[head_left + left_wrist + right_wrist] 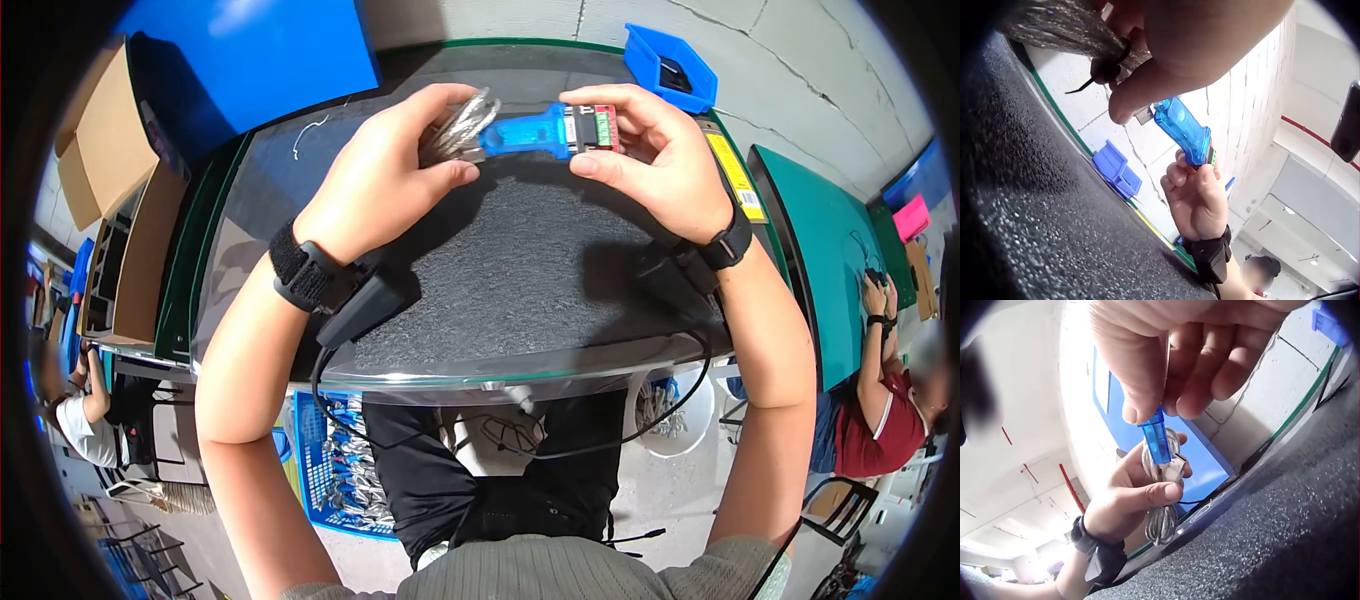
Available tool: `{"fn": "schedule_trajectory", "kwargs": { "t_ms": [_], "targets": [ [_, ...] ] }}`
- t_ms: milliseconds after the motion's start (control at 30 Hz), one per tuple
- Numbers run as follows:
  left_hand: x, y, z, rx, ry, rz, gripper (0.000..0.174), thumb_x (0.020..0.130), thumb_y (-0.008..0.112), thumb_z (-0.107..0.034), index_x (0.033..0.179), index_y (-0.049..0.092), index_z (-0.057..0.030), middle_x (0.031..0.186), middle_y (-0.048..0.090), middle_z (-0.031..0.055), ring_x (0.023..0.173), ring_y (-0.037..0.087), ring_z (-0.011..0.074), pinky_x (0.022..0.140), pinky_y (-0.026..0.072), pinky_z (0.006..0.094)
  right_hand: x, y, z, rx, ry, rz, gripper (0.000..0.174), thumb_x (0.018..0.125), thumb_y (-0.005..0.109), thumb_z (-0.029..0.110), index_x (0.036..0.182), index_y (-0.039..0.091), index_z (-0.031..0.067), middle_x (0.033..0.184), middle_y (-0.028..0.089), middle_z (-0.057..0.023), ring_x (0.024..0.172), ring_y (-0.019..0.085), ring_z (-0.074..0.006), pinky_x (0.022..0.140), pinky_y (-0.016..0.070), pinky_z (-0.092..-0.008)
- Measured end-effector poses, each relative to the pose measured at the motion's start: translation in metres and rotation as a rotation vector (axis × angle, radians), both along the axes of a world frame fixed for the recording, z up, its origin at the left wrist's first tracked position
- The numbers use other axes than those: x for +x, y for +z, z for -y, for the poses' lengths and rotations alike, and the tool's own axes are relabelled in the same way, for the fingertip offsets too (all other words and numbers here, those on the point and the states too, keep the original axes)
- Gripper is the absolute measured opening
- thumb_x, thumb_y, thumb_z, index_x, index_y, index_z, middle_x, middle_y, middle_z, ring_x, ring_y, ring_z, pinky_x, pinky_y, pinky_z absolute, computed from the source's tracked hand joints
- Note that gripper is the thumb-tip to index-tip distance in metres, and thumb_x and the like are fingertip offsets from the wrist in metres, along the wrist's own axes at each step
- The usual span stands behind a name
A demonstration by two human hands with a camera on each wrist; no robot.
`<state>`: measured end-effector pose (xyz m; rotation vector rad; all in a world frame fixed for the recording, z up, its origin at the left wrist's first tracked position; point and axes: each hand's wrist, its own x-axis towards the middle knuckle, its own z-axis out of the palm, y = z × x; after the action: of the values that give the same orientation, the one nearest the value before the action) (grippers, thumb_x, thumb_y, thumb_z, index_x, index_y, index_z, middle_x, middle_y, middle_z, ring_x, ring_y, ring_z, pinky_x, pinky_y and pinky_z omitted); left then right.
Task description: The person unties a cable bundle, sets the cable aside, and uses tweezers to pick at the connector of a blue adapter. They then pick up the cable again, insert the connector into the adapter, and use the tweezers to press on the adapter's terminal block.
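The left hand [385,175] grips a coiled grey cable [465,128], which in the left wrist view carries a black tie [1107,67]. Beside the coil, a metal plug [1174,469] shows near the left thumb in the right wrist view. A translucent blue adapter [522,134] lies between the hands above the mat. At its right end is a connector with a green terminal block [603,129]; the right hand [665,160] pinches this end between thumb and fingers. In the right wrist view the right fingers cover that end.
A black textured mat [490,270] covers the table. Behind it stand a blue bin [670,70] at right and a blue panel [250,60] at left. A cardboard box [140,260] is at far left. Below are a blue basket [318,470] and a white bucket [700,420] with cables. People sit at both sides.
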<state>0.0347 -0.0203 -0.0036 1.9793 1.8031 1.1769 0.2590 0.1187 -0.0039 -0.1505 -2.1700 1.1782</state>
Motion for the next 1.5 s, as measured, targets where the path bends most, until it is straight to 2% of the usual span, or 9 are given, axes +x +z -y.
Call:
{"fn": "schedule_trajectory", "kwargs": {
  "t_ms": [167, 267, 333, 500, 633, 833, 900, 1333, 1500],
  "targets": [
    [-0.003, -0.004, -0.002, 0.023, -0.073, -0.135, 0.061, 0.081, 0.074, -0.003, 0.137, 0.049, -0.0009, 0.115, 0.065, 0.0119, 0.098, 0.061, 0.0176, 0.09, 0.0486, 0.031, 0.0, -0.003, -0.004, -0.039, -0.035, 0.028, 0.041, 0.084, 0.077, 0.012, 0.121, 0.062, 0.0025, 0.092, 0.064, 0.0009, 0.081, 0.059, -0.0035, 0.073, 0.0485, -0.0191],
    [-0.003, -0.003, 0.0, -0.038, -0.034, -0.177, 0.062, 0.08, 0.074, -0.003, 0.137, 0.05, -0.0021, 0.12, 0.062, 0.0136, 0.105, 0.061, 0.0203, 0.094, 0.0469, 0.0324, 0.001, -0.002, -0.007, -0.089, -0.019, 0.14, 0.041, 0.088, 0.073, 0.011, 0.126, 0.058, 0.0031, 0.105, 0.064, -0.0015, 0.093, 0.06, -0.0064, 0.083, 0.0496, -0.0227],
    [-0.003, -0.003, 0.001, 0.057, -0.032, -0.243, 0.062, 0.079, 0.073, -0.004, 0.136, 0.051, -0.0031, 0.123, 0.06, 0.014, 0.111, 0.058, 0.0222, 0.098, 0.045, 0.0337, -0.003, -0.005, -0.006, -0.093, -0.034, 0.07, 0.039, 0.085, 0.077, 0.012, 0.119, 0.062, 0.0014, 0.089, 0.064, 0.0013, 0.08, 0.058, -0.0031, 0.072, 0.0489, -0.019],
    [0.011, 0.014, 0.007, 0.295, -0.052, -0.262, 0.054, 0.079, 0.072, -0.012, 0.132, 0.058, -0.0069, 0.132, 0.054, 0.0143, 0.124, 0.052, 0.0289, 0.107, 0.0379, 0.038, -0.001, -0.002, -0.005, -0.092, -0.042, 0.117, 0.038, 0.084, 0.076, 0.01, 0.118, 0.061, 0.0004, 0.089, 0.064, 0.0011, 0.08, 0.059, -0.0034, 0.071, 0.0497, -0.0192],
    [0.008, 0.017, 0.01, 0.173, -0.16, -0.284, 0.041, 0.082, 0.071, -0.017, 0.121, 0.066, -0.0082, 0.133, 0.054, 0.0139, 0.125, 0.05, 0.0297, 0.106, 0.0371, 0.04, -0.003, -0.007, -0.006, -0.135, -0.017, 0.095, 0.038, 0.084, 0.076, 0.007, 0.118, 0.061, 0.0005, 0.091, 0.064, 0.0007, 0.08, 0.059, -0.0034, 0.071, 0.05, -0.0194],
    [0.021, 0.015, 0.01, 0.167, -0.206, -0.157, 0.041, 0.081, 0.073, -0.018, 0.121, 0.067, -0.0104, 0.138, 0.05, 0.0148, 0.129, 0.047, 0.03, 0.108, 0.0351, 0.0412, -0.001, -0.004, -0.008, -0.093, -0.001, 0.163, 0.042, 0.086, 0.074, 0.007, 0.124, 0.058, 0.0015, 0.102, 0.065, -0.0009, 0.089, 0.061, -0.0047, 0.081, 0.0516, -0.0213],
    [0.017, 0.017, 0.012, 0.176, -0.181, -0.29, 0.044, 0.081, 0.073, -0.017, 0.123, 0.066, -0.0098, 0.139, 0.05, 0.0149, 0.131, 0.046, 0.0302, 0.109, 0.0351, 0.0417, -0.003, -0.005, -0.006, -0.096, -0.014, 0.117, 0.039, 0.083, 0.076, 0.008, 0.118, 0.061, 0.0007, 0.092, 0.065, 0.0, 0.079, 0.059, -0.0038, 0.071, 0.0501, -0.0202],
    [0.016, 0.021, 0.01, 0.237, -0.097, -0.181, 0.037, 0.083, 0.067, -0.006, 0.12, 0.066, -0.0051, 0.128, 0.06, 0.013, 0.12, 0.056, 0.027, 0.105, 0.0395, 0.0359, -0.003, -0.01, -0.01, -0.059, -0.001, 0.083, 0.038, 0.082, 0.077, 0.008, 0.116, 0.062, 0.0029, 0.087, 0.061, 0.0017, 0.08, 0.056, -0.0044, 0.071, 0.0486, -0.0212],
    [0.009, 0.009, 0.006, 0.12, -0.064, -0.254, 0.057, 0.082, 0.074, -0.015, 0.135, 0.055, -0.0054, 0.135, 0.054, 0.0151, 0.129, 0.049, 0.0288, 0.109, 0.0358, 0.0375, -0.004, -0.009, -0.009, -0.028, -0.01, 0.079, 0.04, 0.081, 0.079, 0.01, 0.117, 0.062, 0.0037, 0.086, 0.06, 0.0024, 0.078, 0.055, -0.0041, 0.071, 0.0475, -0.0211]
  ]
}}
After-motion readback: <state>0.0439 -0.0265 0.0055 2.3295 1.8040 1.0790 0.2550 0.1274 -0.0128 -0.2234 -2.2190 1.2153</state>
